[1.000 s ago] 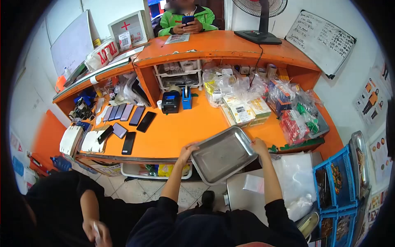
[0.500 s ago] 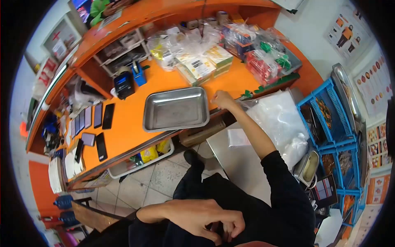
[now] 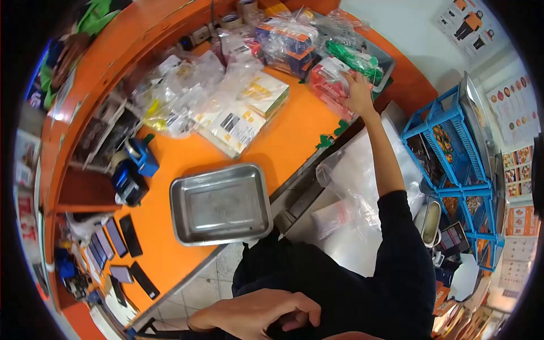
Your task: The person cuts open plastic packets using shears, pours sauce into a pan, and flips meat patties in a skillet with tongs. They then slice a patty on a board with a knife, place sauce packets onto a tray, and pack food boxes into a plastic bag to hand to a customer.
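My right hand [image 3: 359,97] reaches over the far right of the orange counter [image 3: 300,122] and touches a red and clear plastic package [image 3: 330,85]. Its fingertips rest on the package, but whether they grip it is unclear. Just beyond lies a green plastic-wrapped bundle [image 3: 354,59] beside a grey bin [image 3: 386,65]. My left hand [image 3: 272,311] is close to my body at the bottom, fingers curled, with the inside of the curl hidden. An empty metal tray [image 3: 221,205] lies on the counter's near edge, in front of both hands.
Wrapped white and orange boxes [image 3: 241,124] and clear bags [image 3: 187,85] cover the counter's back. Several phones [image 3: 131,235], a blue tape dispenser [image 3: 141,157] and a black device [image 3: 129,182] are at left. Blue baskets [image 3: 453,144] stand right. Part of another person [image 3: 71,56] shows upper left.
My right hand has moved from beside the tray, out to the red package. The view has turned and moved toward the counter's right end. My left hand stays near my body.
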The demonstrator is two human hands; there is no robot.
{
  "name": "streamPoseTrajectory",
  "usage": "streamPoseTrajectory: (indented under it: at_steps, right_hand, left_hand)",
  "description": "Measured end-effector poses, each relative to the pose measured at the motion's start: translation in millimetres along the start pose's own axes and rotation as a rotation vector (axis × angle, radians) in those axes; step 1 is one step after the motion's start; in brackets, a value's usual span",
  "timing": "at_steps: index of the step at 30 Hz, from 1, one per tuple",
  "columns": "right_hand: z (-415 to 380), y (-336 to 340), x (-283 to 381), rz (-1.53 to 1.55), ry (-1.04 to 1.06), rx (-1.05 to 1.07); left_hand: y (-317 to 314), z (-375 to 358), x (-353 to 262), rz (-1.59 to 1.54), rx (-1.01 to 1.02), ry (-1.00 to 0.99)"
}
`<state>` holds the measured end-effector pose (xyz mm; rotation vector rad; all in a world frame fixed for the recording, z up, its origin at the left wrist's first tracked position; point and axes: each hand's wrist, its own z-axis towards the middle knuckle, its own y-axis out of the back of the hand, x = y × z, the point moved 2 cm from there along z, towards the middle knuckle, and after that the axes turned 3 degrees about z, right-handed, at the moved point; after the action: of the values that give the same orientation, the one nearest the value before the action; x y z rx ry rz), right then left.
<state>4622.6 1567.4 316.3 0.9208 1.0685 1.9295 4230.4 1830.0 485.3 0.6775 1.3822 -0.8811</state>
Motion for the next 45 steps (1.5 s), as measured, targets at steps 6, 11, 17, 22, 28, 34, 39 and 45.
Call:
streamPoseTrajectory:
  at_steps: [6,11,17,22,28,34,39,45]
  right_hand:
    - [-18.0,33.6,2.7,0.674,0.114,0.512]
    - [-52.5,52.2,38.2,0.440,0.024,0.069]
    - [-72.7,15.7,94.6,0.250,-0.342,-0.078]
    - [-79.0,2.6,93.3,0.294,-0.364,-0.220]
    - [-82.4,-2.2,93.6,0.262,-0.341,-0.237]
    - [-81.0,1.0,87.7,0.275,-0.337,-0.189]
    - [-81.6,-0.2,89.2,0.295,-0.359,-0.170]
    - [-80.0,0.9,90.7,0.282,-0.364,-0.174]
  left_hand:
    - [117.1,21.7,47.8,0.160,-0.404,0.427]
    - [186.1,113.6,92.0,0.802,-0.655,0.166]
    - [211.8,198.5,153.8,1.087,-0.644,0.073]
    - [215.9,207.8,169.7,0.942,-0.601,0.160]
    - [216.3,206.7,178.7,0.998,-0.634,0.176]
    - [211.1,210.5,176.6,1.102,-0.630,0.253]
    - [210.6,208.3,183.8,1.020,-0.709,0.243]
    - [210.3,208.7,183.7,1.053,-0.725,0.204]
